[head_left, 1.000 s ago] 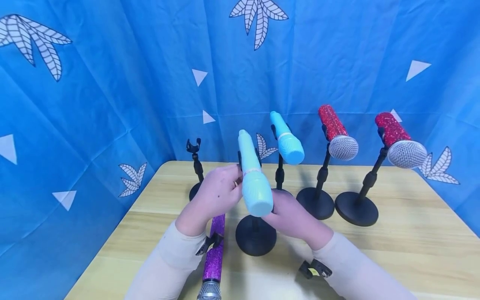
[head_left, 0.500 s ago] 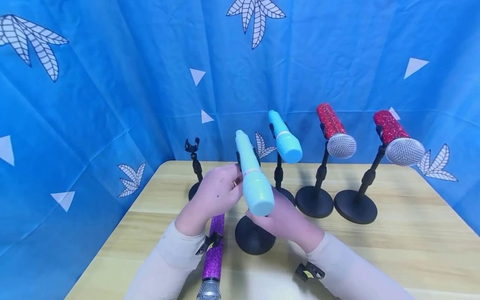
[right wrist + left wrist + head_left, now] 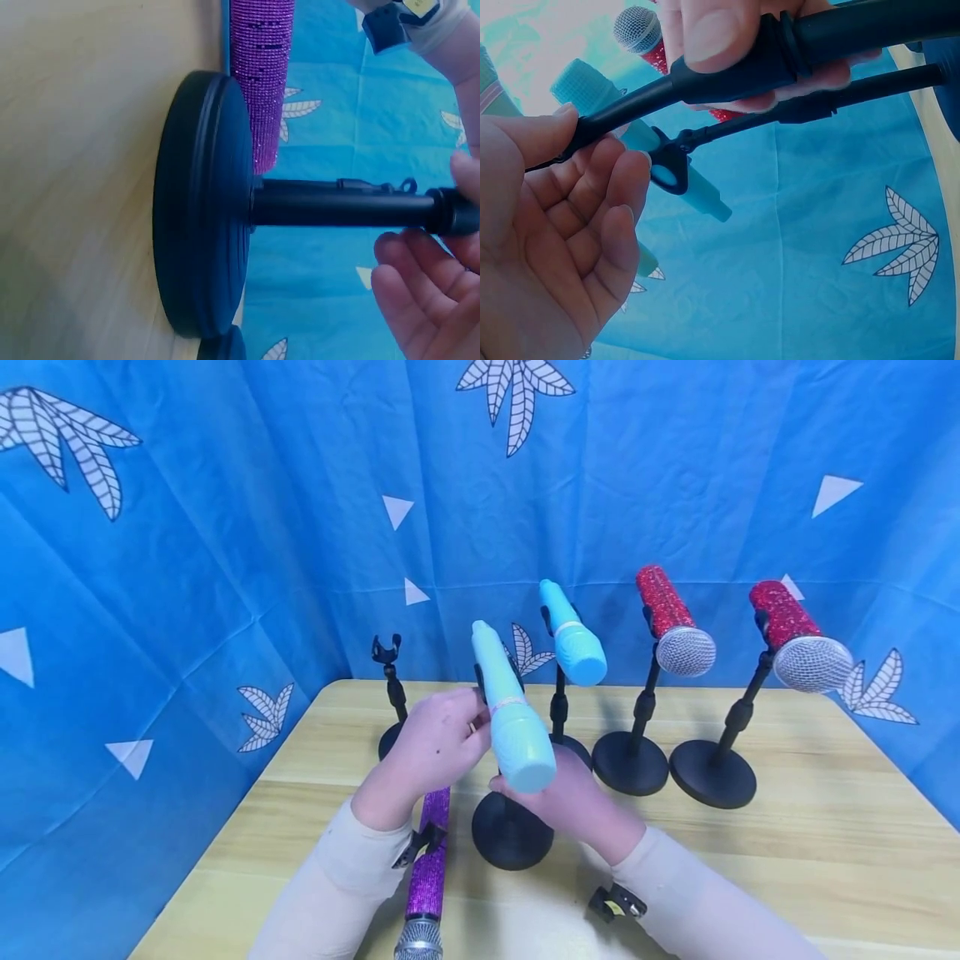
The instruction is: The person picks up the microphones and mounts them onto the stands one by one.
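Observation:
A pale turquoise microphone [image 3: 517, 727] rests in the clip of a black desk stand, its head pointing toward me. My left hand [image 3: 438, 739] pinches the stand's thin upper rod [image 3: 630, 103] between thumb and forefinger, just under the clip. Lower down, my right hand [image 3: 573, 793] grips the thicker black collar [image 3: 739, 79], thumb on one side and fingers behind. The stand's round base [image 3: 202, 210] sits on the table. Under my left forearm lies a purple glittery microphone [image 3: 427, 877] with a silver head, partly covered by the wrist.
Behind stands another turquoise microphone [image 3: 573, 639] on its stand. To the right are two red glittery microphones, one nearer the middle [image 3: 667, 610] and one farther right [image 3: 787, 618]. A bare stand [image 3: 392, 685] is at the back left. Blue cloth [image 3: 300, 527] surrounds the wooden table [image 3: 810, 827].
My right hand has shifted slightly left and toward me, its thumb now showing at the stand. The held stand's microphone head has swung a little to the right. My left hand keeps its place.

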Motion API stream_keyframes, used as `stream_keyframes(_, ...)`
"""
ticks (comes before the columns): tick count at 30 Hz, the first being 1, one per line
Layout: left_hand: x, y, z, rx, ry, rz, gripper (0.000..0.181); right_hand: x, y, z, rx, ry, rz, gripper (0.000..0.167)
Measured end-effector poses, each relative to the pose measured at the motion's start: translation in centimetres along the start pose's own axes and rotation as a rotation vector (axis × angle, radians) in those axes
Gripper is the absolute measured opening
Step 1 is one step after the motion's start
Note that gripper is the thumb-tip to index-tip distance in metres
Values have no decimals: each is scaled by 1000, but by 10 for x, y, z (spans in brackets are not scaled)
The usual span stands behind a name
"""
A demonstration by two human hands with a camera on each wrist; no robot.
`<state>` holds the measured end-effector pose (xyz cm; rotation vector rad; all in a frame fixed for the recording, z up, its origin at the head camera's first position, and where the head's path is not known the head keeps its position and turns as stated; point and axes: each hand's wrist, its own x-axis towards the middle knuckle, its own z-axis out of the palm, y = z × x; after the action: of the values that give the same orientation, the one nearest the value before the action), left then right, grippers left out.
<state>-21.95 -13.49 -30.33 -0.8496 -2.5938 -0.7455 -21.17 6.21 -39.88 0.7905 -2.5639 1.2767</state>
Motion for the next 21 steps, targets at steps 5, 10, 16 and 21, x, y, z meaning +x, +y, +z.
stream_keyframes(5, 0, 0, 0, 0, 0, 5, 8, 1, 2, -8, 22, -23, -63, 37)
stream_keyframes(10, 1, 1, 0, 10, 2, 18, 10, 1, 0, -13, 14, 32, -168, 16)
stream_keyframes(16, 2, 1, 0, -2, -10, 27, 10, 3, 1, -11, -30, 52, -98, 28)
stream_keyframes(21, 1, 0, 1, -15, -11, 28, 9, 3, 0, -17, 40, -28, -44, 41)
